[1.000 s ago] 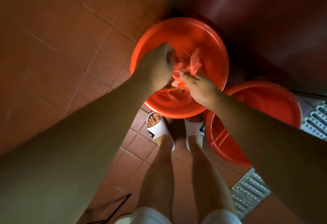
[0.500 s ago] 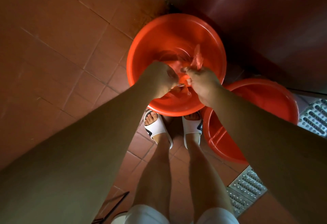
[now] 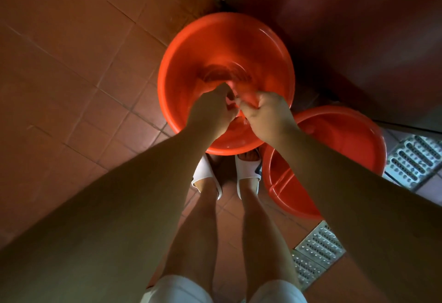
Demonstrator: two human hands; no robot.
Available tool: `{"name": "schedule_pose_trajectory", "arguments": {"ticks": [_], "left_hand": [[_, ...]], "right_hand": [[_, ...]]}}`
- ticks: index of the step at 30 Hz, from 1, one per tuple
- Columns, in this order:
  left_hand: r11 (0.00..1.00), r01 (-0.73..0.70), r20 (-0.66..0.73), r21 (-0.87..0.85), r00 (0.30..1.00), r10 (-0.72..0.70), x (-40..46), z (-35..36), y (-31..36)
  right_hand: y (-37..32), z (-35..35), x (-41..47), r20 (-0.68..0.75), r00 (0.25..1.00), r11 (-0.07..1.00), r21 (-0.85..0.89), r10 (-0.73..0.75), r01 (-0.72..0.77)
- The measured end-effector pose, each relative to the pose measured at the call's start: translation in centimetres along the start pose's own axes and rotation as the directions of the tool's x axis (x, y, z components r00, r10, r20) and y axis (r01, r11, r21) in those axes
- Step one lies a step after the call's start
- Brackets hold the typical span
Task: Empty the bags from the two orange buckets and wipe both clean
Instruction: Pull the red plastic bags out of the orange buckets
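Item: bag removal, first bucket [image 3: 186,46] — in hand; wiping not begun.
Detail: left hand [image 3: 210,113] and right hand [image 3: 265,113], fingers curled tight, pinch a crumpled thin bag [image 3: 247,98] between them above the bucket's near side. Second bucket [image 3: 354,140] stands just right, rim overlapped; contents unclear. Next, likely: lift the bag clear without tearing it.
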State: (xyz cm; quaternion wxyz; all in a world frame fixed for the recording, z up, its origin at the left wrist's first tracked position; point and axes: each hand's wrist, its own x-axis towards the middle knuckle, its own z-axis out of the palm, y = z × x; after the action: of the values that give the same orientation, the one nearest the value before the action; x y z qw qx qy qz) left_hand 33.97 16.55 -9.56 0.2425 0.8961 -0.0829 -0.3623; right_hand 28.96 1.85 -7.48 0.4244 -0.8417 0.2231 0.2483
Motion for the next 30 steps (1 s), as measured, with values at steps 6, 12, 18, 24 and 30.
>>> {"name": "schedule_pose_trajectory", "arguments": {"ticks": [6,12,18,24,30], "left_hand": [[0.971,-0.073,0.108,0.226,0.993,0.05,1.3,-0.6,-0.3],[0.999,-0.036,0.27,0.038,0.963,0.025,1.3,-1.2,-1.2],[0.975,0.064,0.316,-0.215,0.949,0.007,1.1,-2.3,-1.4],[0.999,-0.017,0.275,-0.032,0.961,0.025,1.7,-1.7,-1.1],[0.996,-0.05,0.231,0.072,0.972,0.032,1.7,-0.5,-1.2]], "right_hand": [[0.4,1.3,-0.2,0.005,0.998,0.965,0.257,-0.061,0.057],[1.5,1.3,1.1,0.074,0.997,0.998,0.07,0.003,-0.009],[1.8,1.5,2.2,-0.018,0.998,0.998,0.009,0.058,-0.058],[1.6,1.7,1.6,0.02,0.999,0.989,0.143,0.032,-0.034],[2.4,1.8,0.8,0.016,1.0,0.968,0.25,0.014,-0.017]]}}
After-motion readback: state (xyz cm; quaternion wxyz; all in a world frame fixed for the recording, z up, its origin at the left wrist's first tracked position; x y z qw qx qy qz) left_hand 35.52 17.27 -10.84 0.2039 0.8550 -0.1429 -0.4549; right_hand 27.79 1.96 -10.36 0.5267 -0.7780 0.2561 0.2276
